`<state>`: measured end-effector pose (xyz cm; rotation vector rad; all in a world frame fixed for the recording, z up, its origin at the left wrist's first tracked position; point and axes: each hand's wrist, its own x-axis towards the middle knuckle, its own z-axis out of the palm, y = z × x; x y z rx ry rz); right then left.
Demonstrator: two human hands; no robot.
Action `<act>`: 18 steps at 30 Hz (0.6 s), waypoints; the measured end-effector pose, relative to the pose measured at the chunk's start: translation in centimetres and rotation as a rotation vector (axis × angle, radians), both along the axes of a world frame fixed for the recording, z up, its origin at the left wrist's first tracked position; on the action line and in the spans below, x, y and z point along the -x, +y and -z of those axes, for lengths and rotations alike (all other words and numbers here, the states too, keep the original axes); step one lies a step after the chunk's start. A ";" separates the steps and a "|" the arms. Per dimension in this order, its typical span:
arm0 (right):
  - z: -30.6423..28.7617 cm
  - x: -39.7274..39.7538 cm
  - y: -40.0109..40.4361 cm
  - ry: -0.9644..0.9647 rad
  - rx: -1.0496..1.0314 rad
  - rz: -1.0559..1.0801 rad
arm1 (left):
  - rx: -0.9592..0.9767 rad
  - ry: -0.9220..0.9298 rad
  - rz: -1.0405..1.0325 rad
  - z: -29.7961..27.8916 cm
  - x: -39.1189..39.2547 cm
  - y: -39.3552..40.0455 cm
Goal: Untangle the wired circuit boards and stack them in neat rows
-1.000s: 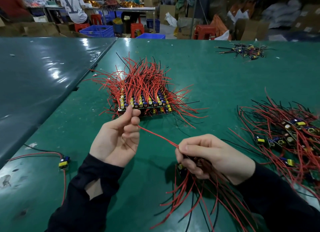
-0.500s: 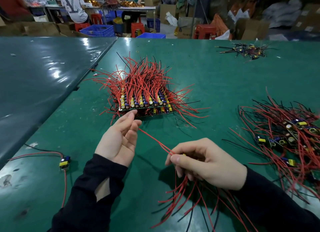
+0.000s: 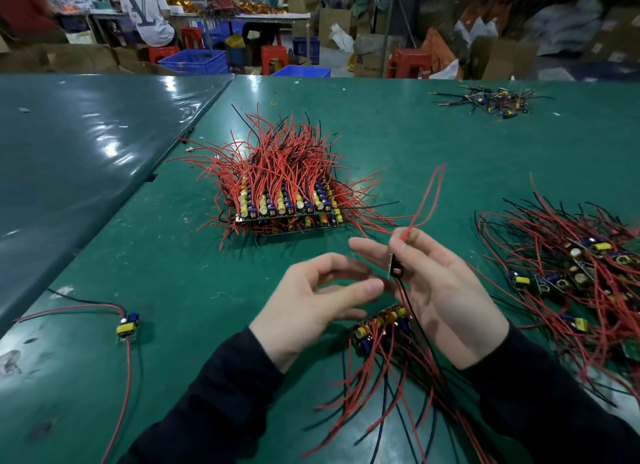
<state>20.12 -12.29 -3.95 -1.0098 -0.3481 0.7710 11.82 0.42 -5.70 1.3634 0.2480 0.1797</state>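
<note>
Above the green table, right hand pinching a circuit board, left hand just beside, fingers relaxed

left hand: open, fingers loosely curved | right hand: raised, pinch grip

Green worktop: stacked boards at centre; tangled pile 3 o'clock; lone board 9 o'clock; small heap 1 o'clock.
</note>
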 end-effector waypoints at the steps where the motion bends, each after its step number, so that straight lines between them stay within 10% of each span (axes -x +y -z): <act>1: 0.1 0.1 0.0 0.020 -0.010 -0.005 | -0.022 -0.009 -0.016 0.2 0.0 -0.4; 11: -0.5 -0.2 -0.3 -0.383 -0.140 0.188 | -0.029 -0.161 0.095 0.7 -0.2 -2.9; 18: -0.3 -0.5 -0.2 -0.212 0.015 0.190 | 0.081 -0.118 0.173 -0.1 0.1 -2.2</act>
